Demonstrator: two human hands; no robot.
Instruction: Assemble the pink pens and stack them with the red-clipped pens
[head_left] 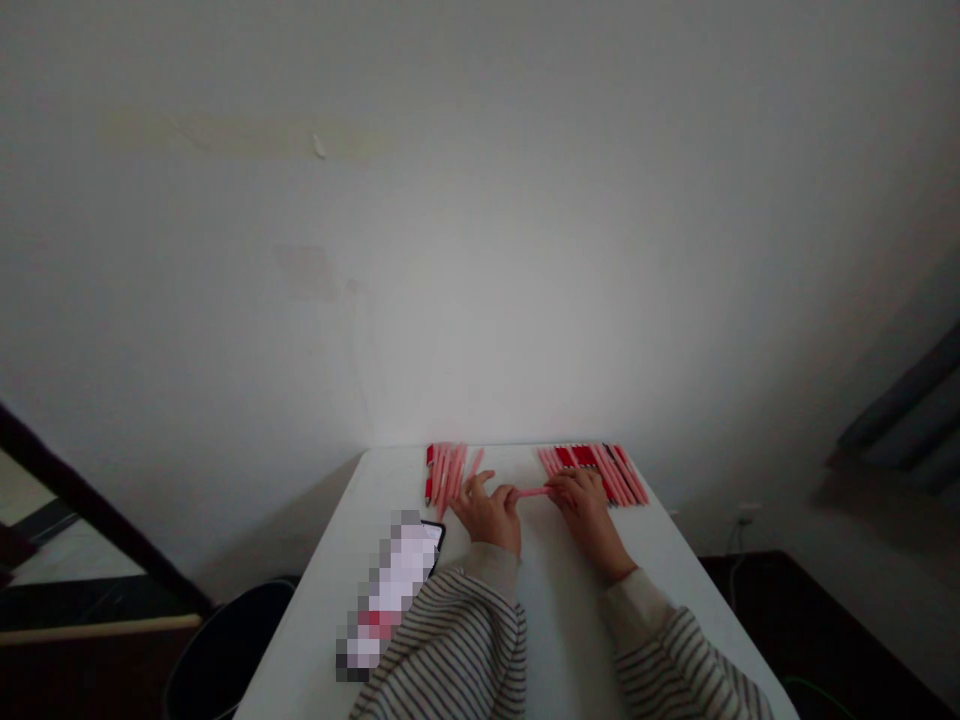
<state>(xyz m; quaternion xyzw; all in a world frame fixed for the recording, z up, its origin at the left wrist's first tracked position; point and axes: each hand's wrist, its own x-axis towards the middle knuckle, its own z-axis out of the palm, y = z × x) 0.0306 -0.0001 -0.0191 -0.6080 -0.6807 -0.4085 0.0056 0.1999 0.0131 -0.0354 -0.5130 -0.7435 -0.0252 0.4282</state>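
A slim pink pen (534, 492) stretches sideways between my two hands above the white table. My left hand (491, 515) pinches its left end, with the other fingers partly raised. Over its right end, my right hand (583, 508) is closed and hides that part. To the left of my left hand lies a row of pink pens (448, 475), with a red one at its outer edge. Behind and beside my right hand is another group of pink and red pens (622, 475), partly covered by the fingers.
A phone (401, 590), its screen blurred out, lies left of my left forearm. The white table (300, 640) stands against a bare wall (487, 250). A dark bin (232, 640) is on the floor to the left. A wall socket (744, 515) shows at the right.
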